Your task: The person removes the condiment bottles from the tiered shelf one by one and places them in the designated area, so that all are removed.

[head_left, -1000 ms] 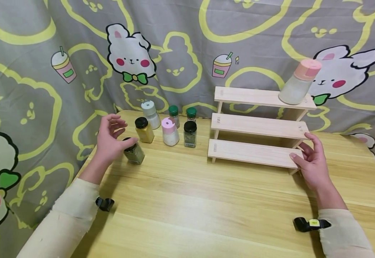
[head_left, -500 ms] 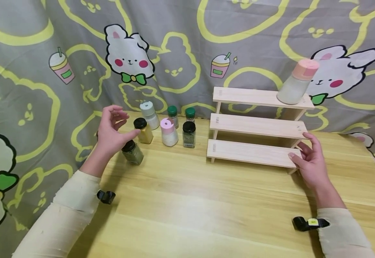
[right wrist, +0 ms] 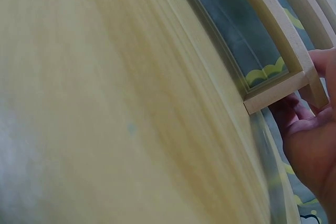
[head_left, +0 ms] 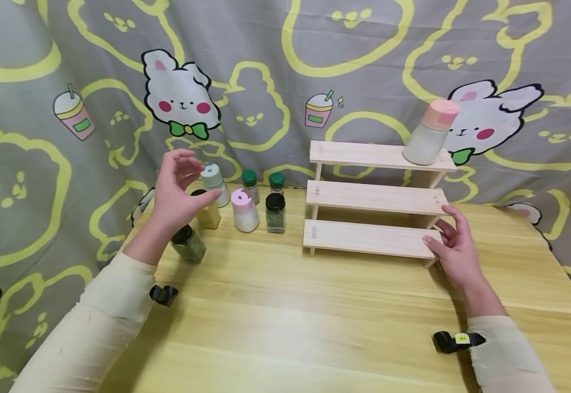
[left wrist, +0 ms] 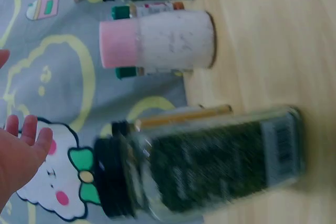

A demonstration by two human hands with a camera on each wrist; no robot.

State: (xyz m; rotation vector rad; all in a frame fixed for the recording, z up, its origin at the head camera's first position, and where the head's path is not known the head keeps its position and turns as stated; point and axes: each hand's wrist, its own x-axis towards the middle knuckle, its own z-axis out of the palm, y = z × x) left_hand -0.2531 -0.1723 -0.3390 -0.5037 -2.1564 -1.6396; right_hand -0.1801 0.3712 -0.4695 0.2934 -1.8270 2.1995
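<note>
My left hand (head_left: 174,188) hovers over the left jars with fingers loosely bent and thumb stretched out, holding nothing. Its thumb overlaps the black-lidded jar of yellow powder (head_left: 210,216) in the head view. Below the hand stands a black-lidded jar of dried green herbs (head_left: 190,249), large in the left wrist view (left wrist: 210,166). My right hand (head_left: 454,251) grips the right end of a three-step wooden shelf (head_left: 373,196), thumb on the lowest board. On the top board, at its right end, stands a frosted shaker with a salmon-pink cap (head_left: 424,143).
Beside the yellow jar stand a pale-capped shaker (head_left: 219,192), a pink-capped shaker (head_left: 246,217) and another black-lidded herb jar (head_left: 275,218). Two green-capped jars (head_left: 250,183) are behind them. A patterned curtain (head_left: 260,43) hangs along the back and left of the wooden table (head_left: 290,316).
My left hand has moved up and back, off the lid of the near herb jar toward the yellow jar. The right hand keeps its grip on the shelf; the head view has shifted slightly.
</note>
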